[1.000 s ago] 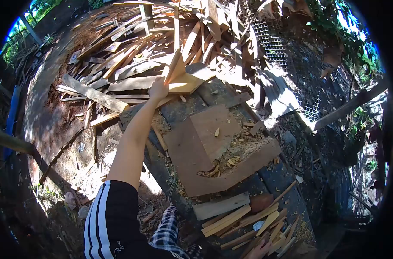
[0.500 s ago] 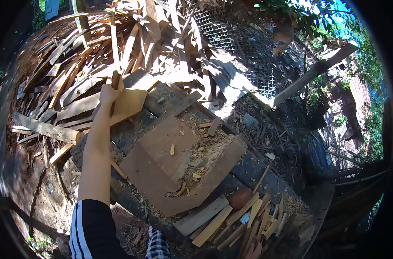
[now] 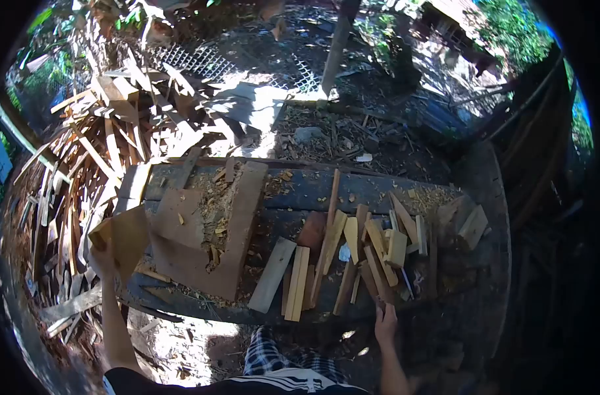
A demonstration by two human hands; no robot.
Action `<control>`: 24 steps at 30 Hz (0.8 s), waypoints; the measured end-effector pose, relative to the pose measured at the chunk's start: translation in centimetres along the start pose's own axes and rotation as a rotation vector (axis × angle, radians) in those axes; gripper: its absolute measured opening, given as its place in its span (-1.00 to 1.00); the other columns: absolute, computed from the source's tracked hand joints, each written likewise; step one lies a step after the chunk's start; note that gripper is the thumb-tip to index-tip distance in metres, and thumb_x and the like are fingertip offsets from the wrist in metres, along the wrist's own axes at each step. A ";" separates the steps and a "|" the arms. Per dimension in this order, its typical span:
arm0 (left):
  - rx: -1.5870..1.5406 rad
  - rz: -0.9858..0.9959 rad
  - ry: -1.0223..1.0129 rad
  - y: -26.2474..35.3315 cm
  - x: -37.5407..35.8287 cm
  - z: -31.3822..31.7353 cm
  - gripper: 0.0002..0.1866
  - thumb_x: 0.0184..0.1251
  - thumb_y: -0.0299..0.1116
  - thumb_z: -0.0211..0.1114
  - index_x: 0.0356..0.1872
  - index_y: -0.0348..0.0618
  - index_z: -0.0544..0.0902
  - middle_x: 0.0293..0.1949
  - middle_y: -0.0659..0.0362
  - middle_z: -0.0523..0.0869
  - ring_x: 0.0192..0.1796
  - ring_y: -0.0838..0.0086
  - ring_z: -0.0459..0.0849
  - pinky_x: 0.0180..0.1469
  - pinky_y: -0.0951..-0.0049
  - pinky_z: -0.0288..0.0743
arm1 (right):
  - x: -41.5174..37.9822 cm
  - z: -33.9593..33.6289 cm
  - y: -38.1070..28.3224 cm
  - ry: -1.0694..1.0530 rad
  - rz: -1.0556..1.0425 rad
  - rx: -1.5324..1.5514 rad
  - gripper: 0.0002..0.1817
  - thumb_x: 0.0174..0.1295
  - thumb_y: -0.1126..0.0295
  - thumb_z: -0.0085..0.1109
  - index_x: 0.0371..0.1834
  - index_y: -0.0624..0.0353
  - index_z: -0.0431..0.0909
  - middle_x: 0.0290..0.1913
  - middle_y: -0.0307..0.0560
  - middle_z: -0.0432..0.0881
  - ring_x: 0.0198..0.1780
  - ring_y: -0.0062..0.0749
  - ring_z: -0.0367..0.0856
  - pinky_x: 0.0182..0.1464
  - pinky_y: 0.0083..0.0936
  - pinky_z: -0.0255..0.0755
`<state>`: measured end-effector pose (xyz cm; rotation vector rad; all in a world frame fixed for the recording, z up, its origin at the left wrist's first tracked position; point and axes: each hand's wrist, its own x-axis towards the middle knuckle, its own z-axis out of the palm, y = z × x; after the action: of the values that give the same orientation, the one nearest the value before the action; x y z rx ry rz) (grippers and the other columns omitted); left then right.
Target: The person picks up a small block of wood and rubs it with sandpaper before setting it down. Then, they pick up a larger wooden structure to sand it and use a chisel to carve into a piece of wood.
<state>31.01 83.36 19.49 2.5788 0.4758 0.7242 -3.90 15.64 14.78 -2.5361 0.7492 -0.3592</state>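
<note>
A flat piece of light brown wood (image 3: 125,245) stands tilted at the left end of the dark workbench (image 3: 293,191), and my left hand (image 3: 102,258) grips its left edge. To the right of it a large brown board (image 3: 240,230) lies with chips and shavings on it. My right hand (image 3: 385,321) is at the bench's near edge, its fingers closed at the lower end of a thin dark wood strip (image 3: 377,282). Around that strip lie several cut wood pieces, among them a short pale block (image 3: 396,248).
Scrap wood (image 3: 82,164) is heaped beyond the bench's left end. Wire mesh (image 3: 201,62) and a slanting post (image 3: 339,49) stand behind it. Wood blocks (image 3: 472,227) lie near the right end, and a reddish-brown object (image 3: 311,230) is mid-bench.
The view has swung right and levelled out. My left hand has come back toward me with the flat wood piece, now turned more upright. My right hand shows more fully.
</note>
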 end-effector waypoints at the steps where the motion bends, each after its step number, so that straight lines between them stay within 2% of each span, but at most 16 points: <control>1: 0.106 0.003 0.025 -1.1 0.5 -0.4 -0.50 0.15 -0.06 0.48 -0.23 -0.42 0.69 -0.34 -0.10 0.76 -0.28 0.07 0.77 -0.20 0.16 0.59 | -0.6 -1.1 -0.6 -0.078 0.115 -0.043 -0.71 0.40 0.36 0.02 0.07 0.31 0.45 -0.01 0.27 0.54 0.06 0.26 0.51 0.00 -0.06 0.42; 3: -0.115 0.025 -0.073 -1.8 1.9 -1.8 -0.48 0.15 -0.08 0.51 -0.15 -0.44 0.70 -0.26 -0.10 0.79 -0.22 0.14 0.79 -0.18 0.22 0.62 | -1.8 -1.5 1.2 -0.004 0.136 0.025 -0.72 0.39 0.34 0.05 0.04 0.29 0.47 -0.01 0.23 0.55 0.03 0.23 0.53 -0.01 -0.05 0.45; 4: -0.241 -0.041 -0.154 0.5 1.8 -3.0 -0.45 0.16 -0.09 0.51 -0.07 -0.47 0.68 -0.17 -0.06 0.79 -0.22 0.19 0.78 -0.13 0.25 0.64 | -2.1 -2.3 1.5 0.008 0.155 0.080 -0.73 0.39 0.34 0.05 0.04 0.27 0.46 -0.04 0.20 0.55 0.01 0.21 0.54 -0.04 -0.05 0.45; 5: -0.519 0.054 -0.136 3.0 0.8 -3.1 -0.39 0.15 -0.11 0.52 0.04 -0.46 0.64 -0.11 -0.04 0.77 -0.23 0.25 0.77 -0.18 0.29 0.69 | -2.7 -2.2 3.1 0.089 0.115 0.123 -0.74 0.37 0.40 0.05 0.05 0.27 0.46 -0.11 0.22 0.55 -0.05 0.27 0.53 -0.09 -0.06 0.43; 7: -0.747 -0.072 -0.261 10.6 -2.1 -4.2 -0.37 0.11 -0.15 0.55 0.10 -0.40 0.60 -0.08 -0.01 0.73 -0.22 0.30 0.76 -0.29 0.35 0.72 | -3.7 -3.2 5.4 0.132 0.162 0.164 -0.77 0.36 0.35 0.08 -0.02 0.25 0.46 -0.09 0.14 0.56 -0.03 0.18 0.54 -0.09 -0.05 0.44; 9: -0.690 -0.154 -0.428 18.6 -6.3 -5.8 -0.41 0.08 -0.19 0.56 0.09 -0.34 0.61 -0.11 0.03 0.72 -0.20 0.37 0.75 -0.38 0.45 0.71 | -4.6 -4.8 7.5 0.233 0.161 0.232 -0.79 0.36 0.35 0.09 -0.07 0.25 0.48 -0.11 0.14 0.57 -0.05 0.18 0.55 -0.09 -0.07 0.45; 10: -0.863 -0.090 -0.448 23.1 -10.2 -6.3 -0.46 0.06 -0.19 0.56 0.02 -0.31 0.64 -0.11 0.08 0.71 -0.20 0.42 0.74 -0.37 0.47 0.70 | -5.1 -6.1 8.8 0.236 0.170 0.257 -0.78 0.37 0.36 0.08 -0.03 0.26 0.49 -0.10 0.15 0.57 -0.04 0.21 0.55 -0.10 -0.09 0.45; 12: -0.756 -0.102 -0.621 28.4 -14.3 -5.7 -0.44 0.07 -0.14 0.53 0.05 -0.26 0.61 -0.10 0.15 0.69 -0.18 0.43 0.72 -0.32 0.41 0.68 | -8.3 -7.7 12.0 0.248 0.207 0.295 -0.77 0.39 0.37 0.07 0.00 0.26 0.49 -0.09 0.17 0.58 -0.03 0.23 0.56 -0.11 -0.11 0.46; 14: -0.846 -0.074 -0.728 35.2 -20.4 -5.0 -0.47 0.10 -0.21 0.52 0.07 -0.25 0.60 -0.10 0.15 0.68 -0.15 0.44 0.71 -0.31 0.41 0.70 | -9.8 -9.3 16.0 0.317 0.206 0.316 -0.77 0.38 0.36 0.08 -0.01 0.26 0.50 -0.09 0.17 0.59 -0.03 0.20 0.57 -0.11 -0.14 0.47; 16: -0.890 -0.053 -0.914 41.9 -26.5 -5.5 -0.52 0.15 -0.35 0.46 0.08 -0.33 0.57 -0.15 0.08 0.69 -0.26 0.43 0.73 -0.39 0.50 0.71 | -12.8 -11.7 18.9 0.363 0.276 0.309 -0.76 0.38 0.36 0.08 -0.01 0.27 0.51 -0.09 0.17 0.60 -0.02 0.19 0.58 -0.09 -0.14 0.47; 17: -0.919 -0.016 -0.952 44.8 -29.6 -5.2 -0.54 0.16 -0.35 0.46 0.04 -0.35 0.58 -0.18 0.08 0.69 -0.30 0.44 0.73 -0.42 0.50 0.70 | -14.8 -12.9 20.3 0.382 0.341 0.294 -0.76 0.37 0.35 0.09 -0.01 0.27 0.51 -0.09 0.18 0.60 -0.02 0.17 0.59 -0.08 -0.15 0.48; 20: -0.998 0.139 -1.084 52.0 -38.2 -4.8 -0.63 0.17 -0.35 0.45 -0.07 -0.34 0.60 -0.26 0.11 0.69 -0.36 0.44 0.74 -0.46 0.52 0.71 | -20.1 -16.2 24.3 0.404 0.431 0.233 -0.72 0.37 0.33 0.09 0.01 0.29 0.50 -0.06 0.22 0.59 0.00 0.20 0.58 -0.03 -0.11 0.47; 22: -1.047 0.093 -1.154 54.3 -41.9 -1.8 -0.66 0.16 -0.35 0.46 -0.11 -0.33 0.60 -0.29 0.12 0.69 -0.37 0.44 0.74 -0.47 0.54 0.72 | -23.0 -17.6 26.1 0.475 0.474 0.207 -0.71 0.38 0.32 0.07 0.02 0.31 0.48 -0.05 0.26 0.58 0.01 0.25 0.55 0.00 -0.08 0.45; 24: -1.044 0.073 -1.193 56.5 -46.0 -1.4 -0.65 0.16 -0.35 0.46 -0.11 -0.33 0.60 -0.29 0.13 0.69 -0.39 0.46 0.74 -0.49 0.55 0.71 | -25.1 -19.1 27.3 0.498 0.528 0.185 -0.70 0.38 0.31 0.08 0.03 0.31 0.48 -0.05 0.26 0.58 0.01 0.25 0.55 0.01 -0.08 0.44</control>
<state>4.89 15.92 28.56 1.5749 -0.3262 -0.5128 -43.57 2.65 14.50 -1.9859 1.4491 -0.8378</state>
